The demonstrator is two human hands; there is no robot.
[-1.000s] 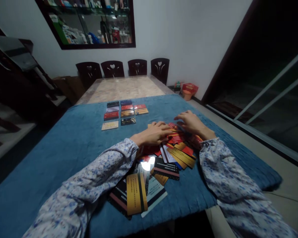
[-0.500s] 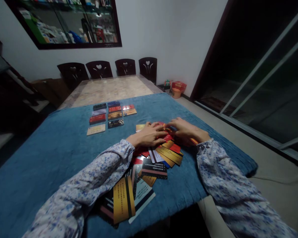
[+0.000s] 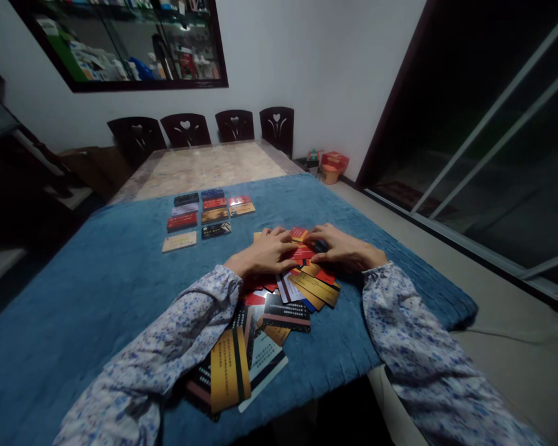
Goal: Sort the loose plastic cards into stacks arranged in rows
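From my remote seat I see a loose heap of glossy plastic cards fanned across the near middle of a nubbly blue cloth, the left hand lying flat and unclenched on its far end, the right hand curling fingers onto the same red cards, pinching or merely pressing I cannot tell. Beyond lie other cards in neat rows, the table's bare stone top, and four dark carved chairs against a white wall.
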